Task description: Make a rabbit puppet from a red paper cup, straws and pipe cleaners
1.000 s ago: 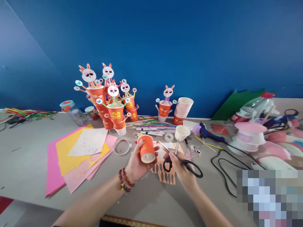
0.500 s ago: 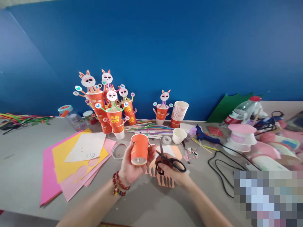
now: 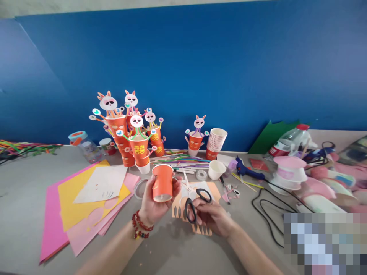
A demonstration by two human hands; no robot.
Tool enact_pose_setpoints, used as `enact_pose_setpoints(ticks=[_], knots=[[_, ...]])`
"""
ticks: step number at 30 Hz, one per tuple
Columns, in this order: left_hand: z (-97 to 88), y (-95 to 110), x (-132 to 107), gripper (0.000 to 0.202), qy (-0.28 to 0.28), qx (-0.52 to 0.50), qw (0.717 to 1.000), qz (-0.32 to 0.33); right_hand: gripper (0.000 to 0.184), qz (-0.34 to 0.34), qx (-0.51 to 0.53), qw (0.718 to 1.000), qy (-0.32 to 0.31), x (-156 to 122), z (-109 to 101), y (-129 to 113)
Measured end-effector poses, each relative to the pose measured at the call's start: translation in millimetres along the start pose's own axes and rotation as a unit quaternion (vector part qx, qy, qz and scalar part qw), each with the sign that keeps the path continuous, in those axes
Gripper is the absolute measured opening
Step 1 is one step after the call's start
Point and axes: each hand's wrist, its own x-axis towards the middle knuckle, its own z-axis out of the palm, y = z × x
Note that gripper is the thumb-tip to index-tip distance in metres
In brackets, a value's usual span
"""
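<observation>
My left hand (image 3: 153, 204) is wrapped around an orange-red paper cup (image 3: 163, 184), tilted so that its base faces me. A small mark shows in the middle of that base. My right hand (image 3: 213, 217) holds black-handled scissors (image 3: 189, 189) by the handle loops. Their blades are spread apart and point up and away, just right of the cup and my left fingertips. Below the scissors lies peach-coloured paper (image 3: 175, 209) with rows of leaf-shaped holes cut in it.
Cups with rabbit faces (image 3: 139, 147) stand along the blue wall, beside stacked cups (image 3: 217, 140). A white cup (image 3: 216, 170), tape roll (image 3: 201, 175) and glue gun (image 3: 248, 169) with a looping cord lie behind my right hand. Coloured paper sheets (image 3: 56, 229) lie at left.
The scissors have swung left and their blades now stand apart. My left hand has shifted slightly left and down with the cup. The camera view has tilted up a little.
</observation>
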Motion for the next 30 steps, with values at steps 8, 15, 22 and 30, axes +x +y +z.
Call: enact_pose_setpoints(ticks=[8, 15, 22, 30], knots=[[-4.6, -1, -5, 0.06, -0.048, -0.002, 0.997, -0.059, 0.008, 0.014, 0.094, 0.995, -0.037, 2, 3, 15], [-19.4, -3, -4, 0.064, -0.101, 0.075, 0.991, -0.036, 0.027, 0.034, 0.076, 0.996, -0.017, -2, 7, 14], [-32.0, 1, -1, 0.068, -0.132, 0.099, 0.985, -0.058, 0.052, 0.08, 0.107, 0.986, -0.098, 2, 14, 25], [-46.1, -1, 1, 0.101, -0.129, 0.14, 0.972, -0.138, 0.067, 0.207, 0.075, 0.954, -0.201, -5, 10, 41]])
